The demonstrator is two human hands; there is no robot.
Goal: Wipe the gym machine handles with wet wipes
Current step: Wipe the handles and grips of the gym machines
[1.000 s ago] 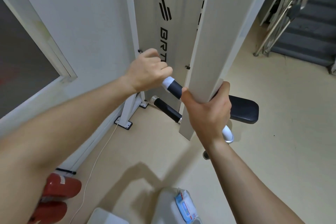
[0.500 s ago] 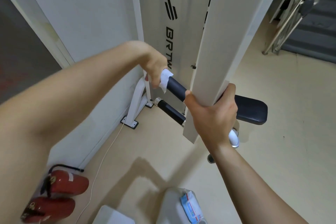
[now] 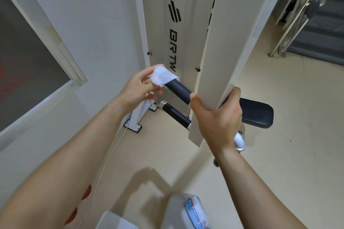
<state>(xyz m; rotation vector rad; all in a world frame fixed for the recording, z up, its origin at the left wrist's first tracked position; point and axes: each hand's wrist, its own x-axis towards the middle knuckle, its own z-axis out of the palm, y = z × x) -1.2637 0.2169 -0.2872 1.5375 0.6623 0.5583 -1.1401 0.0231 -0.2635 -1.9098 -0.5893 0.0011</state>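
Two hands: left hand (image 3: 137, 89) pinched around wet wipe (image 3: 162, 76) on black handle (image 3: 178, 91), right hand (image 3: 219, 119) tight around white post (image 3: 223, 33).

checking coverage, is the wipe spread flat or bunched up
Bunched: the wipe is crumpled over the end of the upper handle, held by the left hand.

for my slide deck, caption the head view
Left hand holds a wet wipe over the handle end; right hand grips the white bar.

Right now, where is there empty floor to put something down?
Bare floor lies right of the seat pad, toward the stair railing, and between the cord and the right arm. It is crowded at the upper handle, where the left hand holds the wipe and the right hand grips the white post.
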